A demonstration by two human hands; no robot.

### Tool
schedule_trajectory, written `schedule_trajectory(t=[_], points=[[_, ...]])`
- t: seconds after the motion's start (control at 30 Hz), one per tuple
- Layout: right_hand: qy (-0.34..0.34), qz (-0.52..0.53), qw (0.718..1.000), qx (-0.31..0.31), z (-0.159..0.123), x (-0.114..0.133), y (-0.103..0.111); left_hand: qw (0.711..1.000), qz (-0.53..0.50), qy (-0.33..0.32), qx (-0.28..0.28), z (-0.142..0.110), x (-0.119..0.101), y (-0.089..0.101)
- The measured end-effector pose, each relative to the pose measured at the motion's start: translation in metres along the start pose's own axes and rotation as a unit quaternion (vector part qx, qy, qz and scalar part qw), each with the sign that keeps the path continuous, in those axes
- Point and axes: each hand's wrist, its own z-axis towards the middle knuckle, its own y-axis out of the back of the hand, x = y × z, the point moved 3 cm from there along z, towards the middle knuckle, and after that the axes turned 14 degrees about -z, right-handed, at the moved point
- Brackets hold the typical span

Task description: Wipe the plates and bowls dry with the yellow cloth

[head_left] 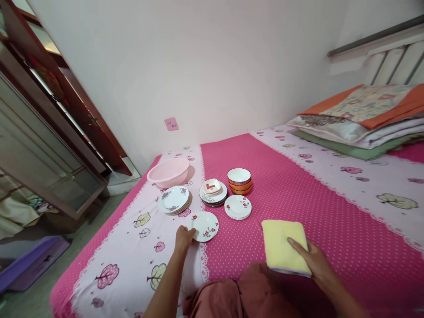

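Note:
My left hand grips the left edge of a white plate with red flowers, thumb on top. A folded yellow cloth is in my right hand, with the thumb laid over it and the other fingers hidden beneath. Just beyond the held plate is a small stack of matching flowered plates. Farther left sits a pile of larger white plates. Between these piles, a small square dish with a red mark rests on dark-rimmed plates.
Orange bowls stand stacked behind the plates. A pink basin is at the back left, near the wall. Folded bedding lies at the right on the pink patterned bed. Beside the bed, a purple container is on the floor.

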Motion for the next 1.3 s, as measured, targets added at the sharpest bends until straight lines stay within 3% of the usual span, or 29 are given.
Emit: schedule_trajectory(t=[0.13, 0.23, 0.37, 0.5, 0.63, 0.73, 0.83, 0.93, 1.0, 1.1, 1.2, 1.3], points=[[-0.003, 0.007, 1.0, 0.002, -0.003, 0.002, 0.0, 0.984, -0.177, 0.013, -0.009, -0.016, 0.0, 0.006], [-0.001, 0.016, 1.0, 0.017, -0.009, 0.006, -0.001, 0.946, -0.323, 0.019, -0.015, -0.038, 0.001, 0.008], [-0.013, 0.065, 0.998, 0.015, -0.017, 0.011, -0.003, 0.864, -0.495, 0.082, 0.048, -0.079, 0.006, 0.0], [-0.047, 0.11, 0.993, -0.007, -0.026, 0.019, -0.008, 0.785, -0.588, 0.16, 0.111, -0.117, 0.01, -0.008], [-0.042, 0.093, 0.995, 0.015, -0.044, 0.043, -0.02, 0.66, -0.69, 0.195, 0.222, -0.145, 0.008, -0.013], [0.014, 0.029, 0.999, 0.017, -0.064, 0.074, -0.028, 0.593, -0.71, 0.178, 0.335, -0.158, 0.001, -0.018], [0.142, -0.087, 0.986, -0.009, -0.089, 0.107, -0.036, 0.555, -0.716, 0.16, 0.392, -0.166, -0.006, -0.025], [0.314, -0.198, 0.925, -0.081, -0.116, 0.132, -0.048, 0.532, -0.727, 0.147, 0.409, -0.173, -0.014, -0.031], [0.454, -0.247, 0.849, -0.109, -0.135, 0.14, -0.06, 0.514, -0.735, 0.132, 0.422, -0.181, -0.02, -0.033], [0.611, -0.301, 0.729, -0.065, -0.159, 0.137, -0.081, 0.497, -0.74, 0.128, 0.435, -0.195, -0.029, -0.036], [0.652, -0.362, 0.666, 0.024, -0.173, 0.124, -0.096, 0.504, -0.74, 0.159, 0.416, -0.204, -0.037, -0.038], [0.659, -0.391, 0.636, 0.091, -0.184, 0.109, -0.103, 0.546, -0.731, 0.207, 0.354, -0.201, -0.035, -0.035]])
